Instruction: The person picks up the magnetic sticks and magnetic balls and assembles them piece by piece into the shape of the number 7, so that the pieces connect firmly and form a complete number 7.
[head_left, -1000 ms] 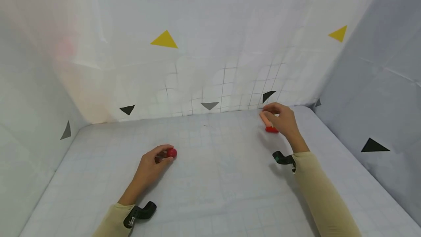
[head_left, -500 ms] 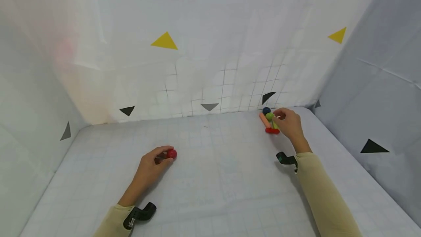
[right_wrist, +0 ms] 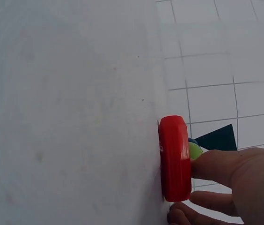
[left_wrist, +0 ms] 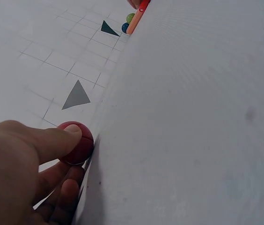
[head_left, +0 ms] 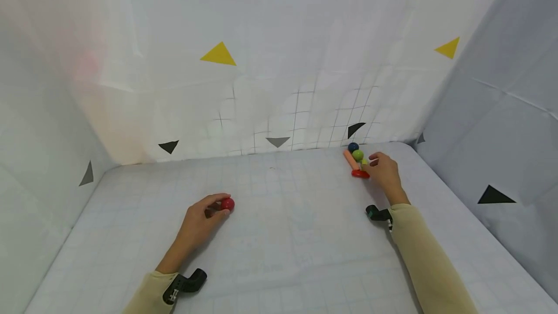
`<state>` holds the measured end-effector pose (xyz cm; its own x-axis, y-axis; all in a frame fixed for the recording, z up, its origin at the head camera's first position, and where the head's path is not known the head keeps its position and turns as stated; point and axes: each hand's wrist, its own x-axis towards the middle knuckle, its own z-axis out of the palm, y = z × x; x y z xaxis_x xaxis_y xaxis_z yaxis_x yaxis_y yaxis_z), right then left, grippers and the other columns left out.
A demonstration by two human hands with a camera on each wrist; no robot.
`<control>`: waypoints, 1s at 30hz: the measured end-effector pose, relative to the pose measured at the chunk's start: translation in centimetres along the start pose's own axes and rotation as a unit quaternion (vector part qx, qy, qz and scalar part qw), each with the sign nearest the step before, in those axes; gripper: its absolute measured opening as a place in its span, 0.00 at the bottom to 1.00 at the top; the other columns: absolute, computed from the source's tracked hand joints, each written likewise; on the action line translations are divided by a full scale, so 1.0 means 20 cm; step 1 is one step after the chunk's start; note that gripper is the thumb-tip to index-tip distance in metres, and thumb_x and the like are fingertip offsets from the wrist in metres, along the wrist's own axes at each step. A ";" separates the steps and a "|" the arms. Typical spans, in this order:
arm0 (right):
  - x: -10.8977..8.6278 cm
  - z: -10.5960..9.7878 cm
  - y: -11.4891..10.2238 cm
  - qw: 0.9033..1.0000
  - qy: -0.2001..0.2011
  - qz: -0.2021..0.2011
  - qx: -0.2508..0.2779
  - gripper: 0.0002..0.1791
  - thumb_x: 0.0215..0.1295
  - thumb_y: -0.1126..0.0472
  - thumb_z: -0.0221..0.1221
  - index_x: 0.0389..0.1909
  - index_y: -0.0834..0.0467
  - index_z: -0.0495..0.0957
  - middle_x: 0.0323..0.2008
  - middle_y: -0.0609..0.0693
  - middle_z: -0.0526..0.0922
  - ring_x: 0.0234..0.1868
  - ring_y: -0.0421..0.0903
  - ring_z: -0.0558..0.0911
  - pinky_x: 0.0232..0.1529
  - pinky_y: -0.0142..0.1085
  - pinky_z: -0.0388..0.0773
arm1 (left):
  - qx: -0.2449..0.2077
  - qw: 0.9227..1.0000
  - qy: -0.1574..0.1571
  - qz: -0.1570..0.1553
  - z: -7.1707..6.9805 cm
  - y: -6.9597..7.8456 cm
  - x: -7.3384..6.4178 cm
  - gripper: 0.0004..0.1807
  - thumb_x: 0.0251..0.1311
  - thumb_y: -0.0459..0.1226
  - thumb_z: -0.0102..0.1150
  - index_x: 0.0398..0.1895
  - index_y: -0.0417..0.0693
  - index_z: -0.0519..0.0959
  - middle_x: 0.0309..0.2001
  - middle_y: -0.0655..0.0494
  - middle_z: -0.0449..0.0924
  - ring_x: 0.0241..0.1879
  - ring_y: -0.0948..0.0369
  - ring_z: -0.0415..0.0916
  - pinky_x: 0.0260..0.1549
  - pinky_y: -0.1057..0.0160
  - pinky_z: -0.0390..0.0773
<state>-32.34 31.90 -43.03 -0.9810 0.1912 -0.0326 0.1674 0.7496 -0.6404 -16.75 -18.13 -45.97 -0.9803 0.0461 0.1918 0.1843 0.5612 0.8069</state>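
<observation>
In the head view, my left hand (head_left: 198,227) holds a shiny red ball (head_left: 227,203) on the white tabletop. Its thumb (left_wrist: 72,132) lies across the ball in the left wrist view. Far to the right, my right hand (head_left: 383,173) bends its fingers beside a small yellow-green piece (head_left: 364,162); whether it grips that piece is unclear. A red, rounded bar (right_wrist: 175,159) hides part of the thumb and fingertips in the right wrist view. Close by are a peach-coloured stick (head_left: 350,160), a green ball (head_left: 358,155) and a dark blue ball (head_left: 353,147).
White sheeting forms a back wall (head_left: 279,86) and side walls round the table (head_left: 279,236). The small cluster lies close to the back wall. Black, grey and yellow triangles mark the walls. Black camera mounts (head_left: 193,280) sit on both wrists.
My right hand has drawn back from the rear of the cluster towards me and slightly right, uncovering the blue and green balls. My left hand stays with the red ball.
</observation>
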 end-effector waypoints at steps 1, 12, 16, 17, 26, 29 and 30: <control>0.00 0.01 0.01 1.000 0.001 0.001 -0.004 0.27 0.73 0.56 0.63 0.63 0.70 0.71 0.57 0.69 0.76 0.52 0.63 0.77 0.52 0.53 0.78 | 0.000 1.000 -0.001 -0.001 0.00 0.00 0.00 0.22 0.65 0.33 0.71 0.62 0.54 0.83 0.49 0.54 0.85 0.45 0.57 0.80 0.46 0.54 0.79; 0.00 0.04 0.03 0.999 0.038 -0.022 -0.018 0.25 0.70 0.56 0.63 0.57 0.71 0.75 0.48 0.68 0.80 0.45 0.61 0.80 0.42 0.48 0.80 | 0.001 1.000 0.000 -0.001 0.00 -0.01 -0.01 0.22 0.65 0.34 0.71 0.62 0.54 0.83 0.49 0.53 0.85 0.45 0.57 0.80 0.46 0.53 0.79; 0.00 0.05 0.03 0.999 0.050 -0.013 -0.014 0.25 0.70 0.56 0.63 0.58 0.71 0.75 0.48 0.68 0.81 0.43 0.60 0.81 0.41 0.47 0.81 | 0.002 1.000 -0.001 -0.001 0.00 -0.02 -0.01 0.22 0.65 0.33 0.71 0.62 0.54 0.83 0.49 0.54 0.85 0.45 0.57 0.80 0.46 0.53 0.79; 0.00 0.05 0.03 0.998 0.054 -0.010 -0.012 0.24 0.70 0.57 0.63 0.58 0.71 0.75 0.48 0.68 0.81 0.43 0.59 0.81 0.41 0.47 0.81 | 0.003 1.000 -0.001 0.000 0.00 -0.02 -0.01 0.22 0.65 0.33 0.71 0.62 0.54 0.83 0.49 0.54 0.85 0.45 0.57 0.80 0.46 0.53 0.79; 0.00 0.03 0.01 0.998 0.065 -0.001 0.016 0.24 0.72 0.57 0.63 0.59 0.70 0.74 0.49 0.66 0.79 0.39 0.57 0.82 0.38 0.43 0.83 | 0.007 1.000 0.001 0.009 0.00 -0.02 0.00 0.22 0.66 0.34 0.71 0.62 0.55 0.83 0.48 0.54 0.85 0.45 0.57 0.80 0.46 0.55 0.80; 0.00 0.02 0.01 0.997 0.071 0.001 0.014 0.24 0.72 0.57 0.62 0.59 0.70 0.74 0.49 0.66 0.78 0.42 0.58 0.80 0.39 0.44 0.81 | 0.005 1.000 0.003 0.015 0.00 -0.02 0.00 0.22 0.66 0.34 0.71 0.62 0.55 0.83 0.48 0.54 0.85 0.45 0.57 0.80 0.46 0.54 0.80; 0.00 0.02 0.02 0.997 0.073 0.000 0.014 0.24 0.72 0.57 0.62 0.59 0.70 0.74 0.50 0.66 0.78 0.43 0.59 0.79 0.40 0.45 0.81 | 0.003 1.000 0.003 0.017 0.00 -0.02 0.00 0.22 0.66 0.34 0.70 0.62 0.54 0.83 0.48 0.54 0.85 0.46 0.57 0.80 0.46 0.54 0.79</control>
<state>-32.27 31.90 -43.52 -0.9560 0.2831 0.0772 0.1634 0.7320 -0.6614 -16.77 -18.28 -46.33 -0.9733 0.0601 0.2216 0.2162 0.5645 0.7966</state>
